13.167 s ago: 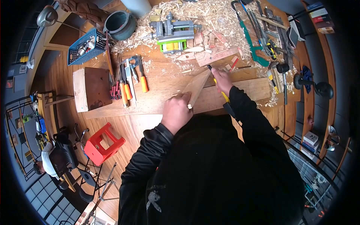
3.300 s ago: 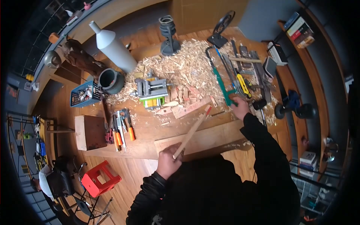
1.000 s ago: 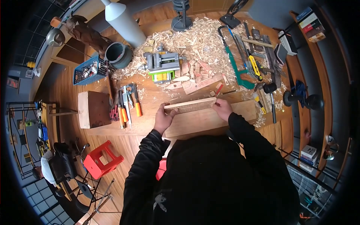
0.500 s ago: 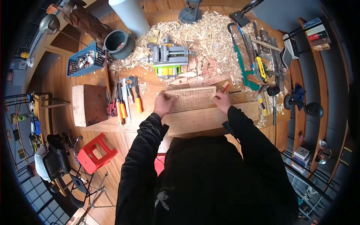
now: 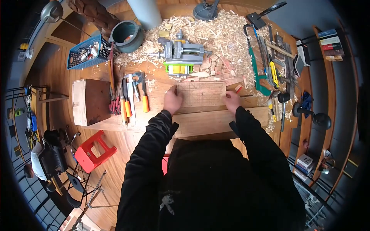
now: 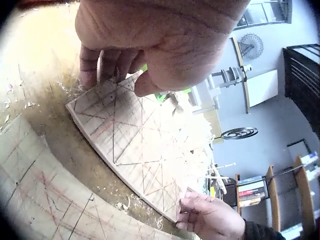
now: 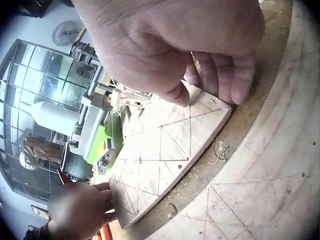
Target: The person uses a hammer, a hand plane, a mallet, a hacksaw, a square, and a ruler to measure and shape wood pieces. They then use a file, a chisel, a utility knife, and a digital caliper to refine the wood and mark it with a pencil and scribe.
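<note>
A flat wooden board (image 5: 202, 94) marked with crossing dark and red pencil lines lies between my hands, low over the bench. My left hand (image 5: 173, 101) grips its left end, thumb on the lined face and fingers at the far edge, as the left wrist view shows. At the opposite end my right hand (image 5: 232, 101) holds the corner between thumb and fingers. Closer to my body is a longer plank (image 5: 219, 121) that also bears lines in both wrist views. A red-ended piece (image 5: 238, 89) lies just beyond my right hand.
Past the board stand a grey vise (image 5: 184, 53) and heaped wood shavings (image 5: 227, 29). To the left are orange-handled chisels (image 5: 145, 102), a wooden box (image 5: 92, 102) and a blue basket (image 5: 86, 52). A green saw (image 5: 254, 69), yellow knife (image 5: 274, 75) and mallet (image 5: 284, 97) lie right.
Earlier my right hand worked a yellow-handled tool on the wood, then reached to the green saw. Since then both hands have taken the board's ends and turned its lined face up.
</note>
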The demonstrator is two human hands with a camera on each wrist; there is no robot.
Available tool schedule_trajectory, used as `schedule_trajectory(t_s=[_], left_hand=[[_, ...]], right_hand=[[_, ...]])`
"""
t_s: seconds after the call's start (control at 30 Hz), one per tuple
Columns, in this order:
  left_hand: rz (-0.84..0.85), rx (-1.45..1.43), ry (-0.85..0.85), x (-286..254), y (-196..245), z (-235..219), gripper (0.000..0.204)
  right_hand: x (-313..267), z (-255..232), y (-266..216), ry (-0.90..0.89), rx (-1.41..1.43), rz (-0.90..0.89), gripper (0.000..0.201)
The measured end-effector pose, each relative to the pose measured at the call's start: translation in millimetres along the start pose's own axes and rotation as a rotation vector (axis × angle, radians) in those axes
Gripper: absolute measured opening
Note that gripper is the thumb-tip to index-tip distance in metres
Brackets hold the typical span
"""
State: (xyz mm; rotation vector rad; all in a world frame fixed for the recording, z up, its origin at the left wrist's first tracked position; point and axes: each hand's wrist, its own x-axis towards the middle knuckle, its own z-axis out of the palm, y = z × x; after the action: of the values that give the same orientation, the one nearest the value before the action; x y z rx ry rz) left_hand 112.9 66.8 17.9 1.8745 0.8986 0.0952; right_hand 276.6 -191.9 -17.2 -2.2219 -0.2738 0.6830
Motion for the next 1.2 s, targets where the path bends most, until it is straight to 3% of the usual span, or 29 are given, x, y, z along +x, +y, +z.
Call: schedule_trajectory(t_s=[0.23, 0.33, 0.4, 0.57, 0.67, 0.87, 1.0, 1.1, 1.17, 1.2], left_hand=[[0.079, -0.023, 0.11, -24, -9, 0, 0.047], [0.04, -0.062, 0.201, -46, -1, -19, 0.041], [0.072, -0.029, 0.232, -52, -22, -32, 0.04], [0.027, 0.206, 0.577, -51, -64, -72, 0.039], [-0.118, 0.196, 0.546, -45, -71, -93, 0.038], [-0.166, 0.317, 0.42, -37, -94, -86, 0.04], [-0.156, 0.368, 0.406, -34, -95, -85, 0.041], [-0.083, 0.338, 0.351, -34, -93, -87, 0.037], [-0.105, 0.033, 0.283, -41, -77, -89, 0.032], [-0.1, 0.033, 0.272, -45, -73, -87, 0.032]], right_hand=[[-4, -4, -1, 0.004, -0.003, -0.025, 0.025], [-9, -7, 3, 0.01, 0.02, -0.023, 0.029], [-13, -8, 5, 0.024, 0.007, -0.019, 0.031], [-18, -10, 8, 0.056, -0.085, -0.012, 0.035], [-21, -9, 8, 0.094, -0.142, -0.072, 0.032], [-34, -11, -8, 0.078, -0.128, -0.03, 0.034], [-35, -12, 8, 0.062, -0.12, -0.033, 0.033], [-46, -10, -4, 0.087, -0.113, 0.0, 0.029], [-58, -7, -19, 0.099, -0.063, -0.013, 0.025], [-63, -6, -26, 0.108, -0.063, -0.004, 0.025]])
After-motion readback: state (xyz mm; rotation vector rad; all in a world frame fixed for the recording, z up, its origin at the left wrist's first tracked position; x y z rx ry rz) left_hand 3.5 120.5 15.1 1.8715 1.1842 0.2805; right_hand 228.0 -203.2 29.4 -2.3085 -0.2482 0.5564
